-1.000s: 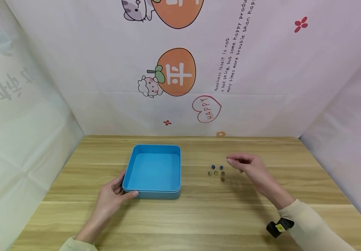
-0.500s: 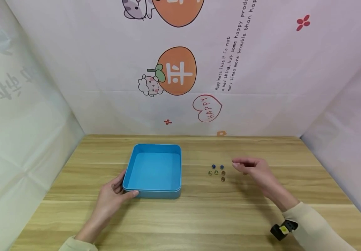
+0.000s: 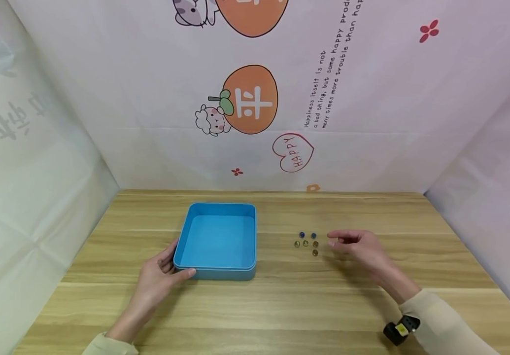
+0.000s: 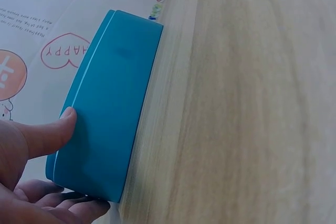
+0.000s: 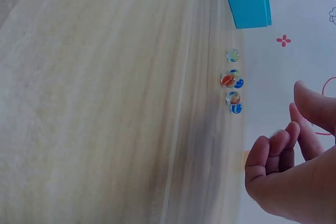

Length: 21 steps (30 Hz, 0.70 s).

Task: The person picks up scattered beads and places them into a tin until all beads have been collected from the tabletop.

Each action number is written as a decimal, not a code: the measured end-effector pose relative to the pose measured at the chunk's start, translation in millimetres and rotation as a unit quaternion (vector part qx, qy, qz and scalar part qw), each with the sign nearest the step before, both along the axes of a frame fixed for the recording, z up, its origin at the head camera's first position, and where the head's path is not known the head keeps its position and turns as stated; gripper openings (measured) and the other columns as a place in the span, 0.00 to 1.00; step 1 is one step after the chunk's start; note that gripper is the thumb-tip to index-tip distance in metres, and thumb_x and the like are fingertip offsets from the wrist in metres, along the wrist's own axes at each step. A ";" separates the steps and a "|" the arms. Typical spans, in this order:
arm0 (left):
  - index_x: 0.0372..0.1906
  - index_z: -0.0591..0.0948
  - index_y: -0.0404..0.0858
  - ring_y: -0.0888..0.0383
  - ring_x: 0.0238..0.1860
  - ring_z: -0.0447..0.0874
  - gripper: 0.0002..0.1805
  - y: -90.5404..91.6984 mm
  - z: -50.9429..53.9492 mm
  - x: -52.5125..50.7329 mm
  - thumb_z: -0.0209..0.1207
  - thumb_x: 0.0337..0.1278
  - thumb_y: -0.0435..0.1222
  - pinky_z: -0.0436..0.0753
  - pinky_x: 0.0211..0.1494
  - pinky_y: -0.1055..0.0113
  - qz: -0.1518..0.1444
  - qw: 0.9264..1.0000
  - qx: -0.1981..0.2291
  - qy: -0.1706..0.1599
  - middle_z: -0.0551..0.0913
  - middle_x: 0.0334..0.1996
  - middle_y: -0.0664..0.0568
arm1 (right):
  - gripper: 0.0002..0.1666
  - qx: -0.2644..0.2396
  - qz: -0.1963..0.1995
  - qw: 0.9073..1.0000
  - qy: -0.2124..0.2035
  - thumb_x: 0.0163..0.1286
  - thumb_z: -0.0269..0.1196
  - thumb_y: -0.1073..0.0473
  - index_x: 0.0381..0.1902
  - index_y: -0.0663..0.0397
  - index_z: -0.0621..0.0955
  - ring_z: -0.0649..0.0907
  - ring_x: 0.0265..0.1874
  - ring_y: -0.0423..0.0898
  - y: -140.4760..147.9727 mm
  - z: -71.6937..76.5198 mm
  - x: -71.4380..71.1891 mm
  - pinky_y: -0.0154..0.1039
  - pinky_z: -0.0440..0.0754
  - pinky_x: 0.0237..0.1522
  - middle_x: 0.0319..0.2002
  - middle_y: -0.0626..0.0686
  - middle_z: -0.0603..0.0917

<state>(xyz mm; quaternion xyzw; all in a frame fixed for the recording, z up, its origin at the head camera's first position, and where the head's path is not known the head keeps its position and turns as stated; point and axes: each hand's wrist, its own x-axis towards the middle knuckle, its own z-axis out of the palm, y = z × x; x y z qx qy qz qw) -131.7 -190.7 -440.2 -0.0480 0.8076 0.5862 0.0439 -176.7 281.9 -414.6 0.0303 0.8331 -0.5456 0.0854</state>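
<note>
A square blue open-topped box (image 3: 217, 241) stands on the table, its inside bare. My left hand (image 3: 159, 277) grips its near left corner; in the left wrist view the thumb (image 4: 58, 131) lies on the front wall and the fingers bend round the side. Several small glass marbles lie to the right of the box: blue marbles (image 3: 314, 235), yellow-green marbles (image 3: 297, 244) and brownish-orange marbles (image 3: 315, 252). My right hand (image 3: 361, 246) hovers just right of them, touching none. Its thumb and index finger stand apart with nothing between them, while the other fingers curl loosely.
The wooden table (image 3: 277, 310) ends at a white printed cloth (image 3: 157, 108) behind it. More cloth hangs at left and right. A black wrist device (image 3: 402, 329) hangs under the right sleeve.
My right hand has moved slightly right and toward me, and its thumb and index finger have parted. The left hand, box and marbles have stayed put.
</note>
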 end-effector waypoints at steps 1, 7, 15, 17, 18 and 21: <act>0.83 0.59 0.34 0.39 0.77 0.62 0.53 -0.1 0.0 0.1 0.77 0.58 0.34 0.75 0.70 0.54 0.001 1.000 0.000 -0.001 0.58 0.80 0.34 | 0.26 0.002 0.000 1.000 0.001 0.73 0.72 0.55 0.62 0.66 0.84 0.78 0.44 0.46 -0.2 -0.7 -0.1 0.40 0.83 0.44 0.42 0.50 0.82; 0.83 0.58 0.33 0.37 0.77 0.62 0.53 0.2 0.1 -0.1 0.77 0.58 0.34 0.75 0.69 0.53 0.000 1.000 0.003 0.000 0.58 0.80 0.33 | 0.28 0.017 0.010 1.000 -0.008 0.71 0.74 0.52 0.62 0.63 0.85 0.80 0.47 0.49 -2.4 -3.6 -0.3 0.42 0.81 0.47 0.47 0.53 0.85; 0.83 0.59 0.34 0.41 0.77 0.62 0.54 -0.4 1.2 -1.3 0.78 0.57 0.35 0.74 0.70 0.57 0.006 1.000 0.000 0.000 0.58 0.80 0.36 | 0.25 0.023 0.018 0.999 -0.018 0.71 0.73 0.55 0.61 0.63 0.85 0.83 0.54 0.50 -7.0 -5.5 -0.1 0.42 0.80 0.55 0.54 0.55 0.89; 0.83 0.59 0.33 0.40 0.77 0.62 0.54 -0.4 1.2 -1.4 0.78 0.57 0.35 0.74 0.70 0.56 0.005 1.000 0.000 0.003 0.59 0.80 0.35 | 0.25 0.028 0.017 0.999 -0.014 0.71 0.74 0.55 0.61 0.62 0.85 0.82 0.56 0.52 -7.8 -5.6 -0.4 0.41 0.79 0.55 0.54 0.56 0.89; 0.83 0.59 0.33 0.40 0.77 0.62 0.54 -0.2 1.3 -1.1 0.78 0.57 0.35 0.74 0.70 0.56 0.004 1.000 0.000 0.004 0.59 0.80 0.35 | 0.25 0.031 0.015 0.999 -0.014 0.71 0.74 0.55 0.60 0.62 0.86 0.82 0.57 0.52 -8.2 -5.6 -0.7 0.41 0.79 0.55 0.55 0.55 0.89; 0.83 0.59 0.33 0.39 0.77 0.63 0.54 0.2 1.1 -0.3 0.78 0.57 0.35 0.75 0.69 0.54 0.004 1.000 0.000 0.003 0.59 0.80 0.34 | 0.24 0.027 0.017 0.999 -0.010 0.70 0.74 0.56 0.60 0.63 0.86 0.83 0.54 0.51 -9.2 -7.8 -1.6 0.40 0.81 0.52 0.54 0.57 0.89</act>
